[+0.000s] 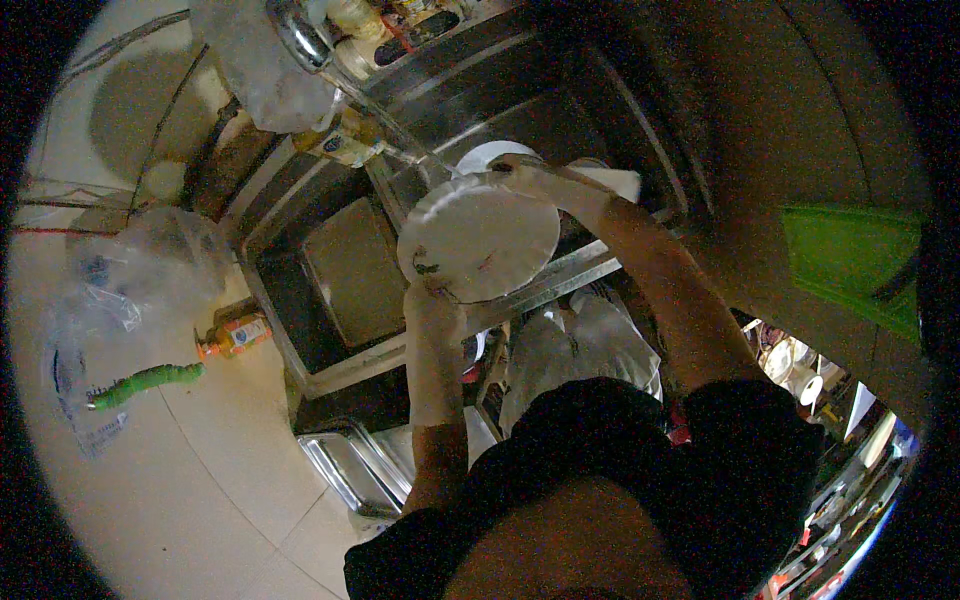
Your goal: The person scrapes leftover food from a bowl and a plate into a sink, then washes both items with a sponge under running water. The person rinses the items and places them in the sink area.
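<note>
Over the sink's divider I hold a round white plate (487,236) with a few small coloured marks on its face. My left hand (436,296) grips its near left rim, the fingers mostly hidden beneath. At the far right rim is my right hand (532,184), its fingertips bent over the edge. A thin, pale line, a water stream or a spout, runs from the chrome faucet (304,37) towards the plate's far edge. Behind the plate sit a white bowl (495,152) and a pale dish (619,184), partly covered by my right hand and forearm.
A flat rectangular board or tray (356,274) lies in the left basin (281,315). On the tiled counter are an orange pump bottle (241,335), a green strip-like item (150,382) and clear plastic bags (150,255). A steel tray (349,469) is near my left elbow; a green container (855,262) stands right.
</note>
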Demonstrator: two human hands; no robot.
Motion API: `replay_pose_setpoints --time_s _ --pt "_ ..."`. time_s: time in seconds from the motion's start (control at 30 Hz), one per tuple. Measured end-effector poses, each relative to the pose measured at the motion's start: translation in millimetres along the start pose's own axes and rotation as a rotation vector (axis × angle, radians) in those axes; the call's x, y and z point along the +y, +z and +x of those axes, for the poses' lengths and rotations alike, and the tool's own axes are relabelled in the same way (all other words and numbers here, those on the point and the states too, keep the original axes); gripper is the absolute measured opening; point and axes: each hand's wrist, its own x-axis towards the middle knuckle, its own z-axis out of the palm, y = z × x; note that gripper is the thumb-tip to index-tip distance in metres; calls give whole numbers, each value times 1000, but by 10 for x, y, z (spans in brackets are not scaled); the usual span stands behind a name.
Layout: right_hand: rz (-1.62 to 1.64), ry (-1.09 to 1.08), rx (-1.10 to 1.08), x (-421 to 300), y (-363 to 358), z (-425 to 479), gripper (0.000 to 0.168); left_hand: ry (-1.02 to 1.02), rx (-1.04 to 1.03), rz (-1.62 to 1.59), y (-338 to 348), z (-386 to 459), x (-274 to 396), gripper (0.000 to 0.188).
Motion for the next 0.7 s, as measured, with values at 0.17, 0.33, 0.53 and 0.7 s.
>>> replay_pose_setpoints --time_s 0.17,0.33,0.53,0.7 --pt "563 294 124 613 332 -335 36 120 16 -40 5 345 -509 24" --pt "1423 380 346 662 497 -651 26 246 -20 -75 1 153 -1211 25" --pt "1340 145 226 824 291 -427 23 122 -340 -24 -207 280 -428 28" --pt "417 223 148 131 -418 -444 42 -39 -249 46 -11 354 94 34"
